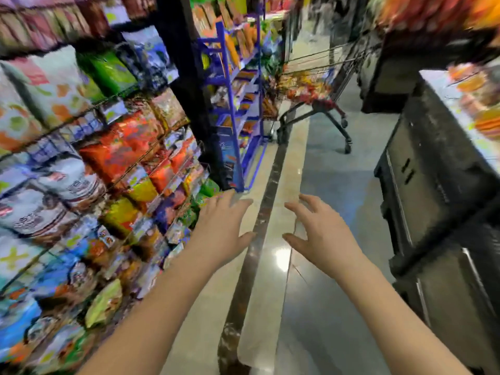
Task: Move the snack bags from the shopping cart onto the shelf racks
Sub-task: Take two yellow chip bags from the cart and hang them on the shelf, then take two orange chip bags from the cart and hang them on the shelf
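Far down the aisle stands the shopping cart point(319, 77), holding several red and orange snack bags point(305, 90). Wire shelf racks point(89, 158) packed with colourful snack bags fill the left side. Both my arms reach forward over the floor. My left hand point(221, 228) is spread with relaxed fingers near the rack's lower right end, holding nothing. My right hand point(319, 231) is beside it, fingers loosely bent and empty. The cart is well beyond both hands. The whole picture is blurred.
A blue display stand point(232, 109) with packets stands between the racks and the cart. A dark counter cabinet point(438, 201) runs along the right side, with orange goods on top. Glossy tiled floor point(324, 293) with a dark strip lies between.
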Tool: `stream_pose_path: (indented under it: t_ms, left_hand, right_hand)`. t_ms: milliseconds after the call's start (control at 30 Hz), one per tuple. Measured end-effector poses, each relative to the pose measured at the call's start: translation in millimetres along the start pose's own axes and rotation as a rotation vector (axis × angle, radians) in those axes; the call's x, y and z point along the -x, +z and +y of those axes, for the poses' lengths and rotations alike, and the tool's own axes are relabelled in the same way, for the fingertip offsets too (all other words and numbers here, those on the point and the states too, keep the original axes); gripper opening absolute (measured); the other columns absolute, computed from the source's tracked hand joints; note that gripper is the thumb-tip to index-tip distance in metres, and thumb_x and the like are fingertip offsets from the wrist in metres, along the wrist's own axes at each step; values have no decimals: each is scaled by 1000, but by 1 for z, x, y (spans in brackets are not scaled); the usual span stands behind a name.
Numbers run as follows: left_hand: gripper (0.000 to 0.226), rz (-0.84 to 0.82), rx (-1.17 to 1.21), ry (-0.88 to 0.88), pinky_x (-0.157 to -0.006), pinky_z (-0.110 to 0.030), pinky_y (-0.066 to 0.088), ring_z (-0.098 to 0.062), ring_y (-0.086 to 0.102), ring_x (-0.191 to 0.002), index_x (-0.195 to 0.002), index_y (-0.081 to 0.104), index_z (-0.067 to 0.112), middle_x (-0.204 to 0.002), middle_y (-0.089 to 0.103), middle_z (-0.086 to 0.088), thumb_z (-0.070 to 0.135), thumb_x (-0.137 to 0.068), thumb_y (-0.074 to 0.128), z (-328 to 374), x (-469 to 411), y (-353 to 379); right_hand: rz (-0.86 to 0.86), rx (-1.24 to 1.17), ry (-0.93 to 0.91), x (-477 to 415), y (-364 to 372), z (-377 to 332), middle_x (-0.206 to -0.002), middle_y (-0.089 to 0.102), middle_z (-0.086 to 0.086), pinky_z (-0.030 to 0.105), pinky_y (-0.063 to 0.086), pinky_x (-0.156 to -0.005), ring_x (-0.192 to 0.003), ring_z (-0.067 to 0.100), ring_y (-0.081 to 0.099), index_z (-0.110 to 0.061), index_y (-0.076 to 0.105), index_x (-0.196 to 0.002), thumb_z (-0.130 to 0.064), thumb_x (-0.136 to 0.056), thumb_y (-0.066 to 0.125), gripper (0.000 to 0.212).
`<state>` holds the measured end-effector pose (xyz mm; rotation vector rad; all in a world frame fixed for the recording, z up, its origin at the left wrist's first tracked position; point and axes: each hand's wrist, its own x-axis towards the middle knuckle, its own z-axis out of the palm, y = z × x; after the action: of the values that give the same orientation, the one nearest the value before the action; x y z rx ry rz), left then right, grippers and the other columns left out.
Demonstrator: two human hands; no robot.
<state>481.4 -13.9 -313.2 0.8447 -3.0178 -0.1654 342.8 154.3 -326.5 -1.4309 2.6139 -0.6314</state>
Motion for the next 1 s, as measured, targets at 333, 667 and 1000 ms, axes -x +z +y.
stream_pose_path:
  t_ms: [333, 667, 1000]
  left_hand:
    - [75, -54, 103, 94, -123, -49, 28, -27, 17, -154, -157, 31, 38, -166, 21, -3, 55, -93, 66, 45, -124, 11]
    - [73, -57, 149, 174, -123, -44, 26, -28, 16, -155, -154, 35, 37, -167, 21, -7, 55, -91, 68, 3, -327, 7]
    - [76, -52, 149, 267, -121, -47, 28, -29, 17, -153, -155, 33, 35, -166, 19, -5, 55, -91, 68, -46, -512, -39]
  right_hand:
    - [31, -35, 175, -61, -13, 91, -157, 40, 6, 44, 44, -110, -135, 29, 50, -30, 52, -145, -49, -89, 73, 63]
    - [44, 71, 227, -243, -11, 135, -159, 39, 8, 42, 41, -113, -140, 25, 45, -27, 49, -148, -47, -91, 71, 64]
    - [66, 82, 293, -426, -31, 157, -157, 38, 1, 33, 39, -111, -138, 20, 45, -30, 43, -152, -50, -92, 68, 68]
